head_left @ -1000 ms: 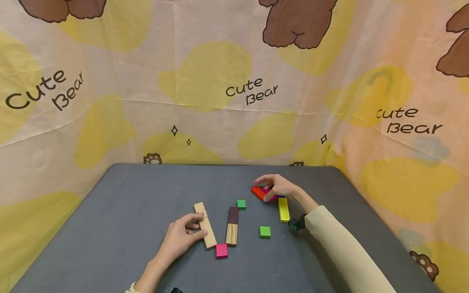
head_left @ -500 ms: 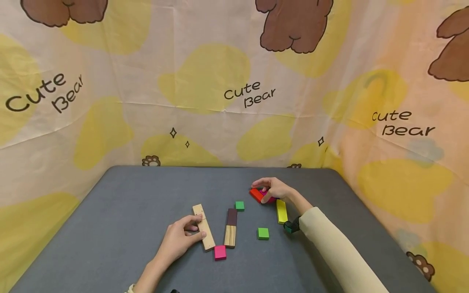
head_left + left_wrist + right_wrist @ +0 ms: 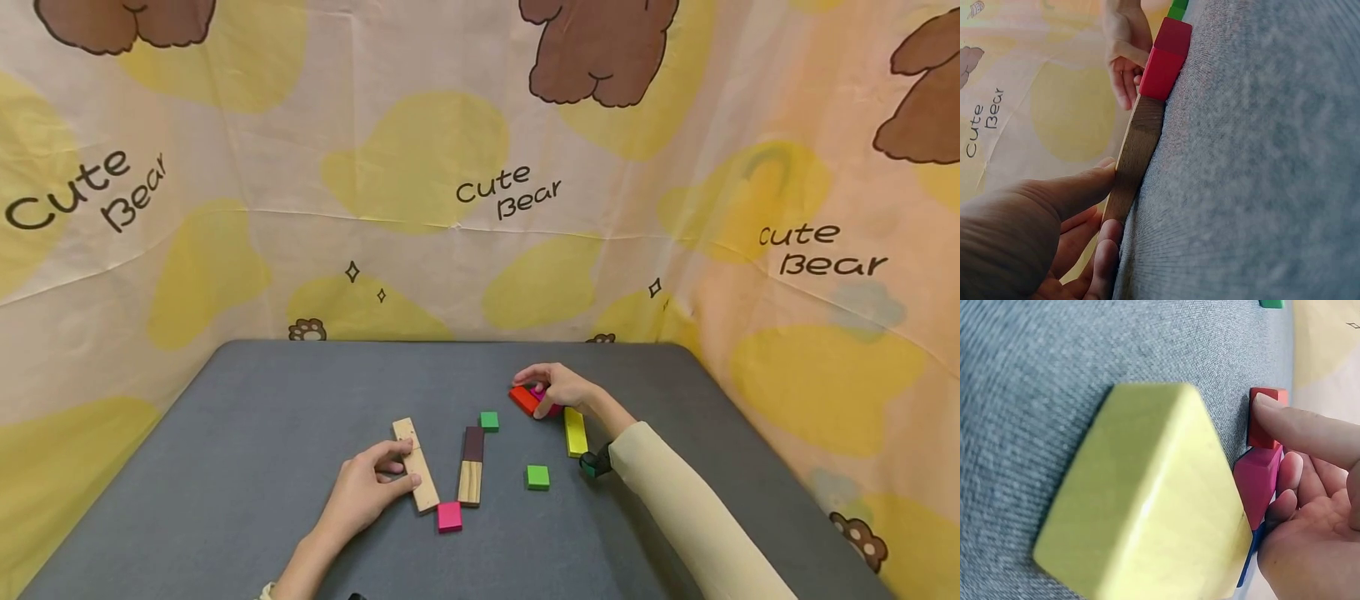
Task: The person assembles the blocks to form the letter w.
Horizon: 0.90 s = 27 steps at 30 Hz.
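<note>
My left hand point(image 3: 367, 487) holds a pale wooden strip point(image 3: 424, 483) on the table, thumb and fingertips at its edge; a seam crosses the strip. A pink block point(image 3: 450, 517) stands at the strip's near end. Farther back, my right hand point(image 3: 566, 387) pinches a red block point(image 3: 522, 402), its thumb point(image 3: 1269, 403) against the face in the right wrist view. A magenta block point(image 3: 1257, 478) and a blue block point(image 3: 1249, 562) line up behind the red one, largely covered by the hand in the head view. Close to that wrist lies a yellow block point(image 3: 575, 433).
Between the hands, a dark brown block point(image 3: 473, 443) and a striped wood block point(image 3: 470, 483) lie end to end. One green block point(image 3: 489, 421) touches the brown one's far end; a lighter green block point(image 3: 537, 477) lies apart. Printed cloth point(image 3: 420, 192) walls the grey table point(image 3: 285, 392).
The head view has shifted slightly. My right forearm has moved a little to the left, its hand staying at the red block. The left hand keeps its place on the wooden strip.
</note>
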Available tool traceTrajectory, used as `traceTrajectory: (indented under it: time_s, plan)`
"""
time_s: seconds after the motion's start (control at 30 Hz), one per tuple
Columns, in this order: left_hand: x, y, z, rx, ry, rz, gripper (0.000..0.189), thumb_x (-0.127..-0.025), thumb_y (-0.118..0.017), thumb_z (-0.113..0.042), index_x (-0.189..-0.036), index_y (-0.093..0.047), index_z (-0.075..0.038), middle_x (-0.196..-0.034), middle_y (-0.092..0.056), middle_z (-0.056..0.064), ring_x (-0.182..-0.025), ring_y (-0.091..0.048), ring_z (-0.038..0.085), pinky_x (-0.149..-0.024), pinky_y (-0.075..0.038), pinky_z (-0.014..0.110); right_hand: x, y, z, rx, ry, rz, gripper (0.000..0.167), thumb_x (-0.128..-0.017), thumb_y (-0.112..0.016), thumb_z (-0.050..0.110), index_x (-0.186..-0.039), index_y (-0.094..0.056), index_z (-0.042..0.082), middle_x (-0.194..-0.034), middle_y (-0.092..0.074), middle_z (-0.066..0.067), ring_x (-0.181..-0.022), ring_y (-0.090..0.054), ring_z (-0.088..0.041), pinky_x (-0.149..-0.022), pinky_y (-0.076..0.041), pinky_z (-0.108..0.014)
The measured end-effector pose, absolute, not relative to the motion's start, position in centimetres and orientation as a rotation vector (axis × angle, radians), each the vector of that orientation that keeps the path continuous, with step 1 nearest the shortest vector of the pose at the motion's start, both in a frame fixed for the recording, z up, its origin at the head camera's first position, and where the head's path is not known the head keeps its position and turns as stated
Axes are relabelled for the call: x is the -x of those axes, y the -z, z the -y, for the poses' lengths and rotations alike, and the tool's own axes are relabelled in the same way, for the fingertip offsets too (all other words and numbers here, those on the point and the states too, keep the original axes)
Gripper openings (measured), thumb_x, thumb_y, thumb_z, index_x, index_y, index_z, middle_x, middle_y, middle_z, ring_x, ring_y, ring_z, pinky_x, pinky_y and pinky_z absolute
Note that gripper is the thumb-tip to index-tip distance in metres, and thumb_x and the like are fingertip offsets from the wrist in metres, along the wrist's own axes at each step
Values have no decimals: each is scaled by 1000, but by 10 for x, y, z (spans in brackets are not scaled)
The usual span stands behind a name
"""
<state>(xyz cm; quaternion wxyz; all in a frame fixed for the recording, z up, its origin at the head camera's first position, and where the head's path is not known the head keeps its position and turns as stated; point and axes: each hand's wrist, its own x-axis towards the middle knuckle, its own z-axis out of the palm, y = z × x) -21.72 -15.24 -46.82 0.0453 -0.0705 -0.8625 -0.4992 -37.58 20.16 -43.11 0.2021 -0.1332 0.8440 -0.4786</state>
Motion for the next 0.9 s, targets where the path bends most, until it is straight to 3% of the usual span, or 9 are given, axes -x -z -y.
traceTrajectory:
  time_s: [0.33, 0.9]
  plan:
    - [217, 469, 152, 216, 1516, 2636, 44, -77, -86, -18, -118, -71, -17, -113, -69, -4, -90, -63, 10, -74, -51, 29, 375, 431, -201, 383, 1323, -2360, 65, -68, -77, -20, -126, -65, 7, -126, -62, -3, -109, -48, -27, -92, -45, -39]
    - [216, 466, 151, 213, 1503, 2644, 45, -77, -86, -17, -119, -71, -16, -112, -69, -3, -90, -64, 10, -74, -52, 28, 375, 432, -201, 409, 1272, -2383, 65, -67, -80, -15, -125, -66, 9, -126, -59, -6, -108, -47, -28, -92, -42, -40]
